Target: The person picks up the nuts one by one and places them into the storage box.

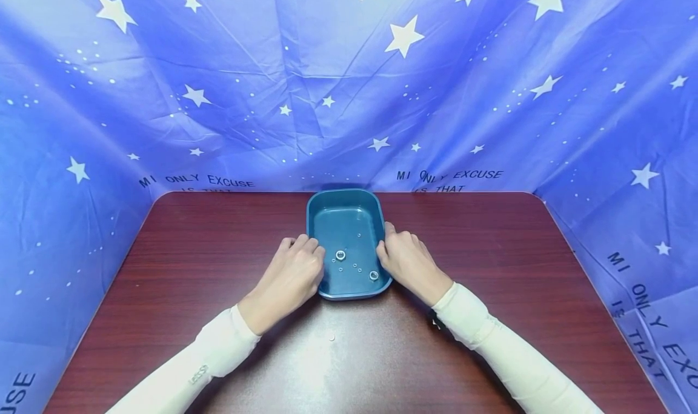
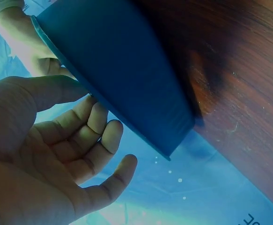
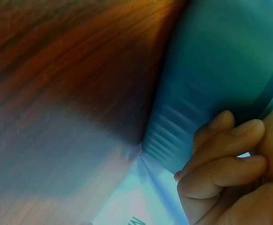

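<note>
A teal rectangular tray (image 1: 343, 223) stands at the far middle of the table. Inside it lie two larger silver rings that look like metal nuts, one nearer the middle (image 1: 340, 259) and one by the near right corner (image 1: 373, 279), with several tiny ring-like pieces around them. My left hand (image 1: 291, 271) pinches the tray's left rim; in the left wrist view the thumb and forefinger meet at the rim below the tray wall (image 2: 122, 61), other fingers loosely bent. On the opposite side my right hand (image 1: 411, 259) grips the right rim, its fingers (image 3: 220, 176) curled beside the ribbed wall.
The dark red wooden table (image 1: 229, 220) carries a tiny pale piece (image 1: 332, 337) in front of the tray. A blue star-printed curtain (image 1: 327, 86) hangs along the back edge and both sides. Light glares on the near tabletop.
</note>
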Tool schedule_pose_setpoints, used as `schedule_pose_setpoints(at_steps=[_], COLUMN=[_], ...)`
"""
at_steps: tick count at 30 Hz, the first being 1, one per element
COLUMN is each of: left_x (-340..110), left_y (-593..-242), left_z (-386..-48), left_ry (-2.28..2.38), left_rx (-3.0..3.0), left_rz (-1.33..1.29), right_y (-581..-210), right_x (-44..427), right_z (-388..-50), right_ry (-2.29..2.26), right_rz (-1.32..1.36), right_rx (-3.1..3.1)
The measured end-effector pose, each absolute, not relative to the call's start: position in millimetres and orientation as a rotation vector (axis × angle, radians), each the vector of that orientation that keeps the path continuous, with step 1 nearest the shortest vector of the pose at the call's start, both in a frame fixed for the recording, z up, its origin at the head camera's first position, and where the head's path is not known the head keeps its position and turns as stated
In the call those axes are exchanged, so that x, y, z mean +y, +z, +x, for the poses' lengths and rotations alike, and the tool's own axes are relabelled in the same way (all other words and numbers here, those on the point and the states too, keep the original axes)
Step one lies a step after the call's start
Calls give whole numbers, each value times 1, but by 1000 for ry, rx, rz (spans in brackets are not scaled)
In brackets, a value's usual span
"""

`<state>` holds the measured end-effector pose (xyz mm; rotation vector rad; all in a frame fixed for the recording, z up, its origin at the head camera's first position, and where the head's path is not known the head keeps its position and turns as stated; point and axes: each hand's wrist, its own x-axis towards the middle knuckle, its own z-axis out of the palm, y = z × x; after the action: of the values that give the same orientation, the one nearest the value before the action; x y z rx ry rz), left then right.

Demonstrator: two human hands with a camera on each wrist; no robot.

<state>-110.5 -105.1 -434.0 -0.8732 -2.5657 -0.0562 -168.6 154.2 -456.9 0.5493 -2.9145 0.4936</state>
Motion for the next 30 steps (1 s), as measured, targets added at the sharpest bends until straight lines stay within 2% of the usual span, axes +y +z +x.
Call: schedule_pose_setpoints(at_steps=[30], left_x=[-88], left_y=[-431], left_z=[-120], left_ry=[-24], left_rx=[-2576], left_rz=[-910], right_y=[-459], right_x=[154], right_z=[-167], right_ry=[514], right_rz=[538], right_rx=[-2914])
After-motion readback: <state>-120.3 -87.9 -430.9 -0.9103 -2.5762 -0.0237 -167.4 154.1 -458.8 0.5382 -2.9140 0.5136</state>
